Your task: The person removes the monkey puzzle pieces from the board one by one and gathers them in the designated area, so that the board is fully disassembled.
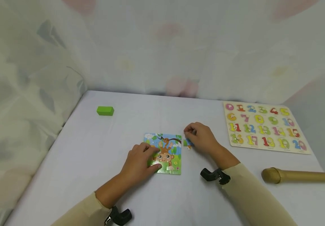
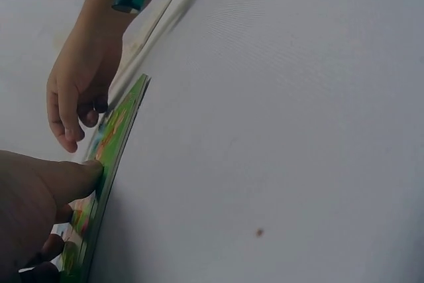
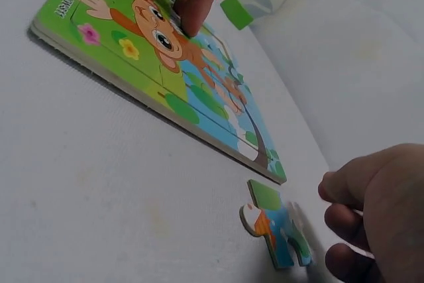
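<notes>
A square monkey jigsaw puzzle (image 1: pixel 176 157) in a green-bordered tray lies flat on the white table. My left hand (image 1: pixel 139 161) rests on its left side, thumb (image 2: pixel 86 175) on the near border and fingers over the picture. Just off the puzzle's right edge is a loose blue, green and orange piece (image 3: pixel 268 226), partly covered by my right hand in the head view. That right hand (image 1: pixel 203 138) hovers right over the piece with loosely bent fingers. In the right wrist view its fingertips (image 3: pixel 334 190) show beside the piece, with nothing seen between them.
A green block (image 1: pixel 105 110) lies at the back left. On the right is a wooden number board (image 1: pixel 244 148) with colourful numerals 0 to 20. A gold-brown microphone-shaped object (image 1: pixel 300 176) lies in front of it. Patterned cloth (image 1: pixel 139 47) hangs behind the table.
</notes>
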The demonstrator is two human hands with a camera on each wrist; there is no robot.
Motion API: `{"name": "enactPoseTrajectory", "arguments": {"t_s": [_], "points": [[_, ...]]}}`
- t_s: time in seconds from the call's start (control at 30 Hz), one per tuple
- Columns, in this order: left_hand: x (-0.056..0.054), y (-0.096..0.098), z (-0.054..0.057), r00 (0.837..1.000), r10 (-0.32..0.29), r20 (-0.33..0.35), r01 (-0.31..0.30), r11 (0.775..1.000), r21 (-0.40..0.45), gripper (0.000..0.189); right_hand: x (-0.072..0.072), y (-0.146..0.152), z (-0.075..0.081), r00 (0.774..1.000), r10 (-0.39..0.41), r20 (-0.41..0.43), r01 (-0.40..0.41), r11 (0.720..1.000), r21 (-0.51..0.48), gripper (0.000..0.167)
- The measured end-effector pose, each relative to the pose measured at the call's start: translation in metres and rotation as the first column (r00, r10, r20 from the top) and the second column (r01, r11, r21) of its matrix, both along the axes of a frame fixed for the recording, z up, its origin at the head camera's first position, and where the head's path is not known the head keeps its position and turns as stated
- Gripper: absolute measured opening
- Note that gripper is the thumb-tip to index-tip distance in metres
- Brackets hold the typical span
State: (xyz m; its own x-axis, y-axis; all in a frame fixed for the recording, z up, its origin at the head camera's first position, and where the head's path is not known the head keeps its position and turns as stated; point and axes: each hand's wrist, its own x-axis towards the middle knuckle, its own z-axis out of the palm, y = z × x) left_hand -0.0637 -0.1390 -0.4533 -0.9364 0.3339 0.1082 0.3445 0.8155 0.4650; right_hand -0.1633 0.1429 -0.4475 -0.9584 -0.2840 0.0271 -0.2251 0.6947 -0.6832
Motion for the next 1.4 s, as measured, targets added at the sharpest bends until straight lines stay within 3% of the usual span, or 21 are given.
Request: {"name": "enactPoseTrajectory", "arguments": {"t_s": [0.13,0.3,0.5,0.73,0.93,1.07,1.23,1.4], "points": [[-0.003,0.000,0.003,1.000,-0.016,0.022,0.017,1.000,-0.025,0.050,-0.003,-0.004,0.004,0.998,0.049,-0.025,-0.050,0.998,-0.049,0.011],[-0.005,-0.001,0.007,0.999,-0.030,0.039,0.032,0.999,-0.043,0.050,-0.007,-0.013,0.007,0.984,0.166,-0.056,-0.172,0.978,-0.117,0.014],[-0.004,0.000,0.006,0.999,-0.029,0.033,0.030,0.999,-0.032,0.050,-0.010,-0.023,0.012,0.961,0.274,0.034,-0.266,0.952,-0.154,0.020],[-0.004,-0.001,0.003,0.999,-0.016,0.045,0.017,1.000,-0.011,0.051,-0.022,-0.037,0.017,0.911,0.407,0.064,-0.395,0.907,-0.147,0.027],[-0.004,-0.002,0.002,0.999,-0.012,0.049,0.012,1.000,0.001,0.051,-0.027,-0.053,0.017,0.867,0.470,0.167,-0.444,0.880,-0.170,0.033],[-0.004,-0.001,0.001,0.999,-0.008,0.044,0.008,1.000,0.014,0.051,-0.030,-0.063,0.014,0.846,0.493,0.202,-0.479,0.870,-0.120,0.038],[-0.003,-0.001,0.000,0.999,-0.002,0.046,0.001,1.000,0.027,0.051,-0.031,-0.067,0.010,0.840,0.496,0.219,-0.508,0.861,0.000,0.045],[-0.003,0.000,0.000,0.999,0.003,0.043,-0.003,1.000,0.017,0.050,-0.031,-0.066,0.011,0.830,0.522,0.195,-0.544,0.836,0.078,0.052]]}}
